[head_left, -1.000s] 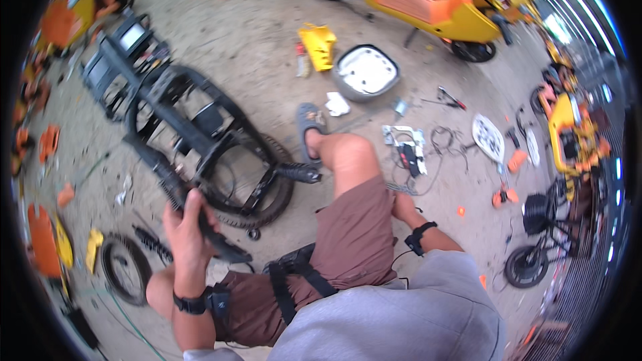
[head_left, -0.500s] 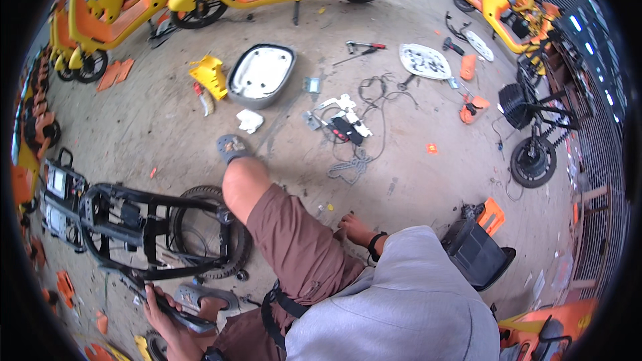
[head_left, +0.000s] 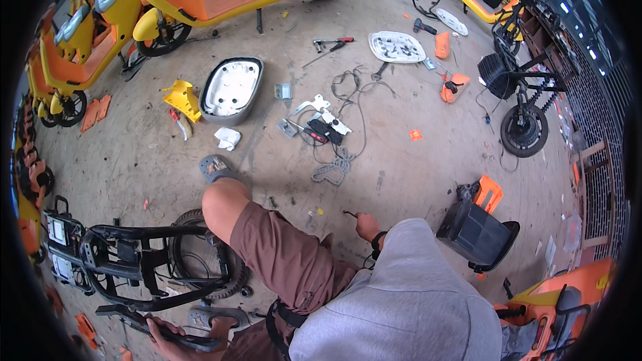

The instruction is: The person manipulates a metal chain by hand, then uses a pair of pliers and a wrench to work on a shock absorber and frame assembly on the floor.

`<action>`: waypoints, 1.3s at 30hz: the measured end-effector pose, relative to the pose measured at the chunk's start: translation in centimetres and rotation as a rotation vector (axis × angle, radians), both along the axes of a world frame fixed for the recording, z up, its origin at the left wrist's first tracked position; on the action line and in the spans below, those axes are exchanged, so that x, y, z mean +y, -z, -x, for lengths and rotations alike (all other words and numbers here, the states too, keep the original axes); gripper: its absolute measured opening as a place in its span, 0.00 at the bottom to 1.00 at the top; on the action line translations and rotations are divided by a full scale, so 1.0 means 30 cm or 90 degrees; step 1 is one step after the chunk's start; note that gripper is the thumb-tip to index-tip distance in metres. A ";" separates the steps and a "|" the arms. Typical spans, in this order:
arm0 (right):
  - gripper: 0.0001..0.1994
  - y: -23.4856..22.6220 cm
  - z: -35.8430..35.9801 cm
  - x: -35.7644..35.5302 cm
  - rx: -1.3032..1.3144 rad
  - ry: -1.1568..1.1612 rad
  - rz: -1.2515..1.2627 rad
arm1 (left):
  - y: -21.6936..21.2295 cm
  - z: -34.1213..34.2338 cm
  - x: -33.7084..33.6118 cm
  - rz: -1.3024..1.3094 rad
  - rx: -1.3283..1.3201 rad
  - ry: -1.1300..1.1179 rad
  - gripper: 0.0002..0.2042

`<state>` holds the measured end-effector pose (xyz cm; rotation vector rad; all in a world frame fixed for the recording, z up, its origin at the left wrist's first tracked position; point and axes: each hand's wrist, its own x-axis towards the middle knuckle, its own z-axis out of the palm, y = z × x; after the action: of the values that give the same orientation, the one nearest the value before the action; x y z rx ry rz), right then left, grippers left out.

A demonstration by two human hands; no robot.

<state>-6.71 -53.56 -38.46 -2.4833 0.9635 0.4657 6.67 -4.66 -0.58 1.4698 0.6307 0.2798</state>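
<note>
At the lower left, my left hand is wrapped round a long black curved part, just beside the stripped black scooter frame. The frame lies on its side, and its wheel is partly behind my knee. My right hand is closed low over the floor, right of my leg. From its fingers sticks out a thin dark piece, too small to name. Several small dark bolt-like bits lie on the floor between my leg and that hand.
Ahead lie a grey-rimmed white shell, a yellow cover piece, a chain, cables and a ratchet. A black bin-like box is on the right. Yellow scooters stand behind; an upright black frame is far right.
My right hand has moved away from my leg, showing the thin piece. The black part in my left hand has swung lower and flatter. The whole view has shifted slightly.
</note>
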 end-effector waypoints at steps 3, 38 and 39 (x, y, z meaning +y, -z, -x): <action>0.09 0.006 0.016 0.014 0.013 0.004 0.033 | -0.025 0.002 -0.018 -0.016 0.028 -0.007 0.13; 0.19 0.069 -1.051 -0.286 0.014 -0.066 0.267 | 1.357 0.156 0.580 -0.880 0.785 1.006 0.22; 0.23 0.076 -1.045 -0.274 0.001 -0.063 0.290 | 1.381 0.166 0.601 -0.904 0.771 1.073 0.23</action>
<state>24.63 -61.80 -40.74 -2.9470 1.0444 0.3037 1.69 13.36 -42.00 2.9050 -0.3007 -1.9729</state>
